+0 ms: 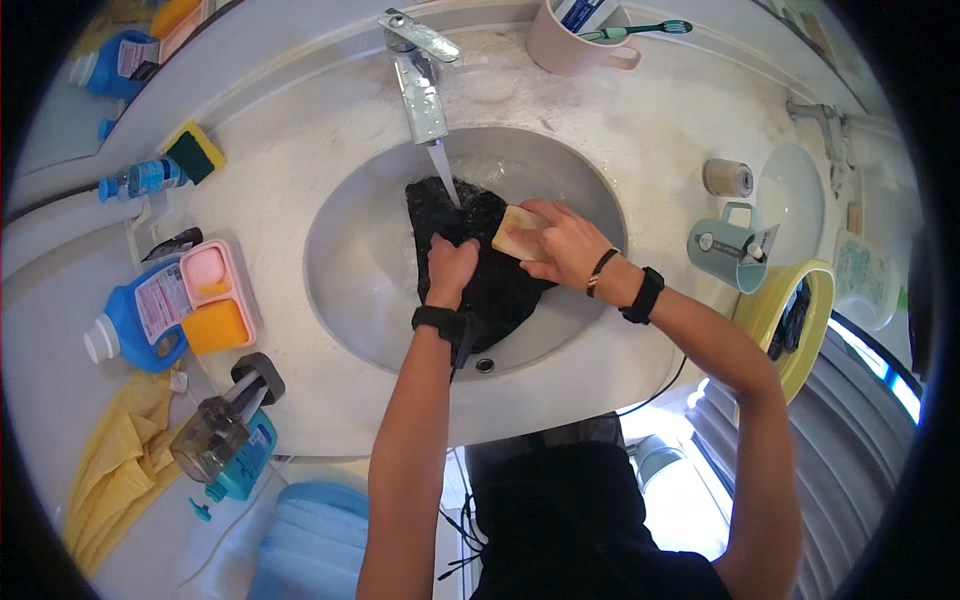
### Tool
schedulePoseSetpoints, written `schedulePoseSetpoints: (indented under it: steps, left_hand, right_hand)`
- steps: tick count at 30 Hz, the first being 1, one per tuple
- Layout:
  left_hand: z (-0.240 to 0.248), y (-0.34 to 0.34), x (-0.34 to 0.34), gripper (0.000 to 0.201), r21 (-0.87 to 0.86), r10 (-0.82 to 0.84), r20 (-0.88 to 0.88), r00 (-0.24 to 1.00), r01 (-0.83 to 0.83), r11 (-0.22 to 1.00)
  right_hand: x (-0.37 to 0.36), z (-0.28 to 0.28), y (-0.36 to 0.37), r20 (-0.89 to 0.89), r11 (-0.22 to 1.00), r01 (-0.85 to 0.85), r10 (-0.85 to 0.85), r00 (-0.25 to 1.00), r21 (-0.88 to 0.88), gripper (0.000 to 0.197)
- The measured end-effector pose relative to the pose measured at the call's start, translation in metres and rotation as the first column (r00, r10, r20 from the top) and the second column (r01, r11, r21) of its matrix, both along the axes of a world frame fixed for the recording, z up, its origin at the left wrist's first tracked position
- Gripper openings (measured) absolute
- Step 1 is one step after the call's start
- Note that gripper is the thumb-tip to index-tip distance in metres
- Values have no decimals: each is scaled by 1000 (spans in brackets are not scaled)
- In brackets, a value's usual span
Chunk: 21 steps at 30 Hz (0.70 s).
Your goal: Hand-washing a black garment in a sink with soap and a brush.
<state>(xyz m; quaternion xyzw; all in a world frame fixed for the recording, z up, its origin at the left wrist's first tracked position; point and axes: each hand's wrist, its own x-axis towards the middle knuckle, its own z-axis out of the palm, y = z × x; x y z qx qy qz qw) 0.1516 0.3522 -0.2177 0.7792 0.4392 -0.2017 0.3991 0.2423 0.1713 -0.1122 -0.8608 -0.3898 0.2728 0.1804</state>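
Black cloth (505, 290), left hand (451, 270), fingertips hidden, grip unclear, right hand (572, 246) gripping pale bar (511, 230)

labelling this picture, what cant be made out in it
All in the head view:
Fingertips of the left hand: out of sight against the black cloth.
Floor of the sink: partly under the cloth.
Part of the pale bar: behind the right hand.
Far rim of the pink mug: cut off by the upper edge.
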Motion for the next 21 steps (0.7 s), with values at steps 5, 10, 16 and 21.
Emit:
schedulePoseSetpoints:
  steps: [5,10,16,21]
  left_hand:
    - [-2,-14,14,38,-290,291,128,948,-245,925]
    - [-2,-5,25,41,-406,440,40,897,-388,828]
    - [-8,12,25,28,-495,421,-103,901,-413,764]
    - [22,-7,23,27,-20,31,118,993,-28,999]
  right_hand:
    - [5,24,-21,-54,982,168,-163,985,90,43]
    - [5,40,-42,45,957,244,-254,966,159,45]
    - [-11,52,-53,-77,942,308,-300,951,134,49]
    - [-16,41,-66,-87,950,297,-289,953,97,49]
